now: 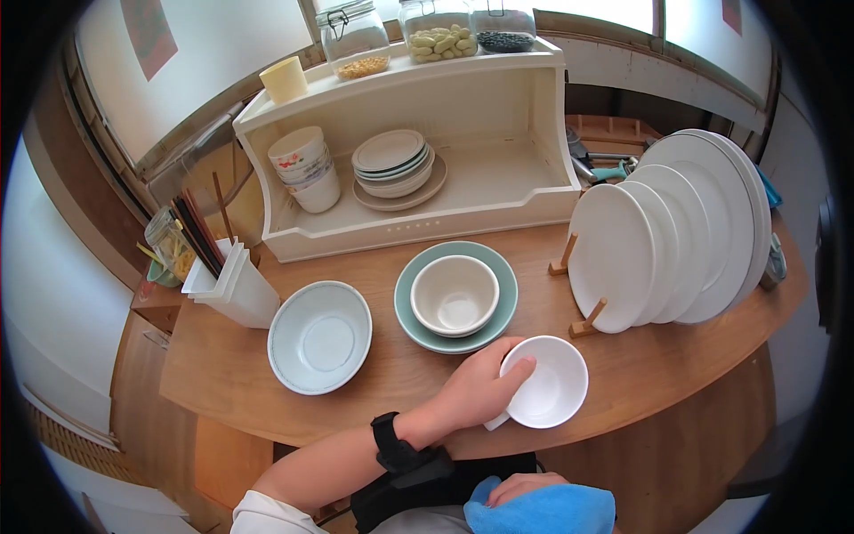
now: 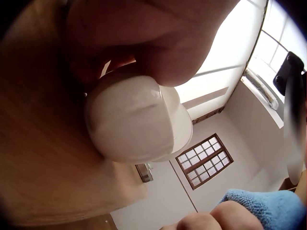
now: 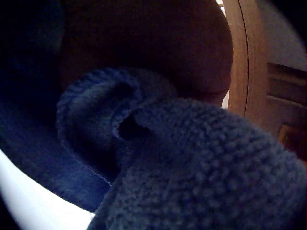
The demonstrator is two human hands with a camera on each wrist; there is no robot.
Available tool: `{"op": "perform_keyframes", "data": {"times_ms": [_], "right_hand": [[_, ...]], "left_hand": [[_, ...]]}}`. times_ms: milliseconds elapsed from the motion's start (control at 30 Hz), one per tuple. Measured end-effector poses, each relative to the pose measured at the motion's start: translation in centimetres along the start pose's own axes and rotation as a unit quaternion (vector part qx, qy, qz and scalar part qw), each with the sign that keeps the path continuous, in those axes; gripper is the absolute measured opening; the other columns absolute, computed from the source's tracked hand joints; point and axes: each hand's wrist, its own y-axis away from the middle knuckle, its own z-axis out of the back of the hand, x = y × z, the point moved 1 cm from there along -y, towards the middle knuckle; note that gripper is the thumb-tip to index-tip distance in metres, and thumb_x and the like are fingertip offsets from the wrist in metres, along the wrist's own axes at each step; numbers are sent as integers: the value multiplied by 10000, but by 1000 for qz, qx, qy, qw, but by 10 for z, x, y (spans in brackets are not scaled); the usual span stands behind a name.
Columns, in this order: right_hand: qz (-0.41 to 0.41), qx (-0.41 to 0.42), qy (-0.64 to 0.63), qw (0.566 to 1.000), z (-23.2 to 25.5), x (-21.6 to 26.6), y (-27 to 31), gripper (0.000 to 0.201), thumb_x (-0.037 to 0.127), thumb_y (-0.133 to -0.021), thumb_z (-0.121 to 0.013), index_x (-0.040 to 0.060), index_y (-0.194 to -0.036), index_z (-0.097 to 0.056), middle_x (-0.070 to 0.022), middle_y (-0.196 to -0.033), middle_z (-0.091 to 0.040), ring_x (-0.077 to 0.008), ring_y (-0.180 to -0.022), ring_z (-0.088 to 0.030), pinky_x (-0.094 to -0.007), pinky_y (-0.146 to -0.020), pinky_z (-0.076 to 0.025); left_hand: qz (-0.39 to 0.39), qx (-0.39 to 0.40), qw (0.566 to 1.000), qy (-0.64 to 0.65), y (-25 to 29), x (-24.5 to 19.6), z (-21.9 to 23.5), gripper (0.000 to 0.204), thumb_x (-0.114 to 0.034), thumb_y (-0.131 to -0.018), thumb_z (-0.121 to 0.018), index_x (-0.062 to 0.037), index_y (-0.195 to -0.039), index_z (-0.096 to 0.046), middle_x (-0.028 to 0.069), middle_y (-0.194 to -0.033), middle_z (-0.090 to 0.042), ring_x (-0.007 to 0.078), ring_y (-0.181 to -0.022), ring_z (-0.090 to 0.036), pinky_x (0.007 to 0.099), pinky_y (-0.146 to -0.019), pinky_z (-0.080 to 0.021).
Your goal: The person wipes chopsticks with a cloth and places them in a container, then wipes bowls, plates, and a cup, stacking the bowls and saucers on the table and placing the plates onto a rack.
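Left forearm: one, bare, extended slantwise forward and across toward the person's right. Left wrist: close to straight. Left hand: gripping between thumb and fingers. Right hand: one, nearer the person, gripping, knuckles bent.

White mug: left rim partly hidden by the left hand; right hand: partly covered by blue cloth, which the head view's lower edge cuts off; middle glass jar: top cropped; rearmost plate: largely hidden behind others; chopsticks: lower ends concealed inside white holder
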Motion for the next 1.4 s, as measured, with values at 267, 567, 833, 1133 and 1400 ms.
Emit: {"op": "perform_keyframes", "data": {"times_ms": [267, 567, 833, 1133, 1400], "right_hand": [[153, 102, 343, 921, 12, 7, -9, 110, 114, -760, -673, 67, -858, -657, -104, -791, -642, -280, -757, -628, -351, -663, -517], [149, 119, 336, 922, 10, 9, -21, 117, 109, -793, -639, 67, -901, -651, -108, -784, -634, -295, -764, -621, -379, -687, -505], [126, -54, 319, 938, 20, 45, -20, 153, 51, -767, -671, 34, -918, -655, -126, -762, -624, -300, -745, -621, -366, -670, -499], [146, -50, 368, 917, 20, 54, -28, 187, 39, -758, -705, 13, -936, -655, -132, -821, -658, -284, -751, -645, -338, -702, -520], [104, -67, 85, 989, -2, 13, 1, 446, 104, -877, -661, -5, -1259, -459, -94, -1096, -622, -164, -954, -621, -305, -855, -524]], "left_hand": [[-119, -39, 979, -160, 53, -15, 23, 432, -241, -898, -634, 30, -1221, -538, 164, -1139, -611, 255, -1008, -603, 323, -841, -492], [-174, -220, 843, -459, 11, -60, 97, 387, -234, -861, -643, 5, -1156, -570, 192, -1067, -628, 350, -954, -617, 395, -810, -505], [3, -117, 817, -564, -31, -49, 105, 450, -292, -891, -575, 19, -1215, -554, 221, -1055, -655, 365, -1000, -618, 425, -866, -488], [-82, -110, 887, -440, -31, -42, 121, 267, -155, -868, -572, -18, -1087, -639, 199, -916, -660, 370, -840, -623, 421, -770, -491], [-217, -250, 878, -345, 50, -82, 112, 200, -60, -869, -585, 5, -1051, -635, 143, -892, -631, 261, -777, -604, 340, -678, -492]]}}
